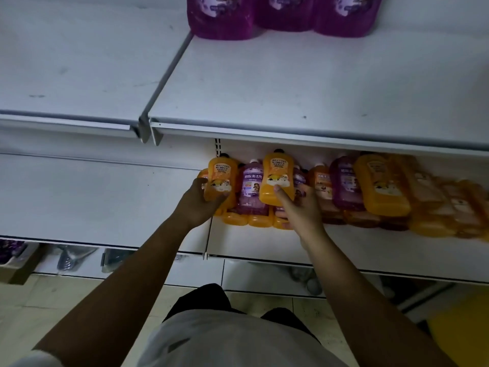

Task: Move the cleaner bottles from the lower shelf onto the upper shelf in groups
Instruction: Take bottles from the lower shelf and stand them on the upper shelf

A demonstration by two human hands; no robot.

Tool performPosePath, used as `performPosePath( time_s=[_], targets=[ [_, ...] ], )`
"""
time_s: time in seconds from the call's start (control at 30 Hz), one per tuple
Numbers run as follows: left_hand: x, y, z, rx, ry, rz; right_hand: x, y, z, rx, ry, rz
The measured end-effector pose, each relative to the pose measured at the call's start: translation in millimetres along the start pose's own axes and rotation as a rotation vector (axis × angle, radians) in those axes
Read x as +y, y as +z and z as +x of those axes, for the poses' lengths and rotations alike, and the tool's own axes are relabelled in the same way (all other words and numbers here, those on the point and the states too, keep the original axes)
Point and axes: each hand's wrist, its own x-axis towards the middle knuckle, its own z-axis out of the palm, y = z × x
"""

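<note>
My left hand grips an orange cleaner bottle by its base, at the left end of the lower shelf. A second orange bottle is held by its base in my right hand, thumb on its front. Between the two stands a purple bottle. More orange and purple bottles crowd the lower shelf to the right, some lying flat underneath. The upper shelf carries three large purple bottles at its back.
A metal divider splits the upper shelf into left and right boards. The left lower board is bare. Beneath the shelving sit packaged goods and a tiled floor. A yellow object stands at the lower right.
</note>
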Motion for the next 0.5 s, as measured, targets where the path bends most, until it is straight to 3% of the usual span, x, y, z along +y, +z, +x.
performPosePath(
  time_s=[0.13, 0.33, 0.5],
  targets=[
    [-1, 3, 10, 0.047, -0.124, -0.044, -6, 19, -3, 0.091, -0.018, 0.072],
    [-4, 0, 8, 0.064, -0.233, -0.302, -6, 32, -8, 0.133, 0.206, 0.369],
    [-20, -13, -14, -0.083, -0.336, -0.642, -13, 38, -23, 0.209, 0.394, 0.589]
  ],
)
